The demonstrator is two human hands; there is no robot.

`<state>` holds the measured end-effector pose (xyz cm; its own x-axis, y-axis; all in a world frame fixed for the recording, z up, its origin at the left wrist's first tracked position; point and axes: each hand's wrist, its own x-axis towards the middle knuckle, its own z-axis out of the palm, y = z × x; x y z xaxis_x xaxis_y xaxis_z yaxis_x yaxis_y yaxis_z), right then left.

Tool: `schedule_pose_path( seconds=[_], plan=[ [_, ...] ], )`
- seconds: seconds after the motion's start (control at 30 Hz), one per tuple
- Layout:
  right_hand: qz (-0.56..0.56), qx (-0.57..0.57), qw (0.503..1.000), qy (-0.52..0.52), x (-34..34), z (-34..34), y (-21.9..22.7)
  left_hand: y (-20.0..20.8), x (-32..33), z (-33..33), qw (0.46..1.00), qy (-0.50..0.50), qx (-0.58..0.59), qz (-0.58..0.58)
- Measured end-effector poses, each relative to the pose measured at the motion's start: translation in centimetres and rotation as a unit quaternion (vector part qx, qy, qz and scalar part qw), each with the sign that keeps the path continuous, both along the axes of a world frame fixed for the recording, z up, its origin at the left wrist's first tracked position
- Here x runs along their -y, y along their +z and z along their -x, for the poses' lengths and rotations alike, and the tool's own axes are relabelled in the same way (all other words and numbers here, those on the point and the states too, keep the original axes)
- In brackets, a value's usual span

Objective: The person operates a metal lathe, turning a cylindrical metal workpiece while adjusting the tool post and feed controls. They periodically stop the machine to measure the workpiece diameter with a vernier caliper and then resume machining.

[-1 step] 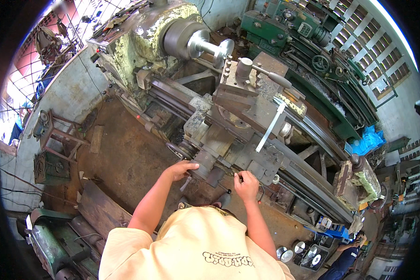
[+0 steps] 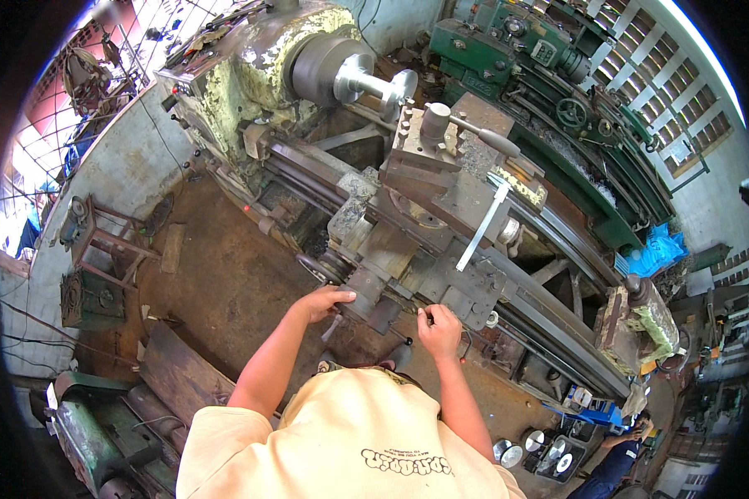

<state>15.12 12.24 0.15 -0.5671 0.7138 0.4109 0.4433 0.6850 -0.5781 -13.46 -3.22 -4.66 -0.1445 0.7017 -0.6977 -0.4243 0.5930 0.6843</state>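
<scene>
My left hand (image 2: pixel 326 303) is closed around the rim of the cross-slide handwheel (image 2: pixel 359 298) on a large metal lathe, its thumb resting on top. At the carriage's front edge, my right hand (image 2: pixel 439 328) is curled, and what its fingers hold is hidden beneath them. A shiny spool-shaped metal workpiece (image 2: pixel 364 83) is clamped in the lathe chuck (image 2: pixel 320 68), which looks smeared as if spinning. Beside the workpiece stands the tool post (image 2: pixel 429 137) with its long clamp handle (image 2: pixel 498 141). A caliper (image 2: pixel 484 226) lies across the carriage behind my right hand.
Beyond this lathe stands a green lathe (image 2: pixel 541 100). The tailstock (image 2: pixel 641 320) sits far right on the bed. Metal discs (image 2: pixel 549 456) lie in a tray at lower right, near another person (image 2: pixel 616 466) in dark blue. A green machine (image 2: pixel 100 432) is at lower left.
</scene>
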Motion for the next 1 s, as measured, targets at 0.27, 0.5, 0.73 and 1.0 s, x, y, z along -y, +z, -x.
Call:
schedule_pose_path(
  seconds=[0.27, 0.5, 0.73, 1.0],
  plan=[
    [0.008, 0.001, 1.000, -0.007, 0.1, 0.0, 0.0, 3.1, -0.4, -0.8, 0.997, -0.034, -0.075, 0.005],
    [0.015, 0.006, 1.000, -0.008, 0.1, 0.0, 0.1, 3.1, -0.9, -1.2, 0.983, -0.057, -0.171, 0.015],
    [0.000, 0.007, 1.000, 0.001, 0.0, 0.0, 0.1, 2.4, -1.0, -1.7, 0.960, -0.082, -0.266, 0.006],
    [-0.009, 0.004, 1.000, 0.003, 0.1, 0.0, 0.2, 4.7, -1.4, -3.3, 0.923, -0.072, -0.373, 0.056]
  ],
)
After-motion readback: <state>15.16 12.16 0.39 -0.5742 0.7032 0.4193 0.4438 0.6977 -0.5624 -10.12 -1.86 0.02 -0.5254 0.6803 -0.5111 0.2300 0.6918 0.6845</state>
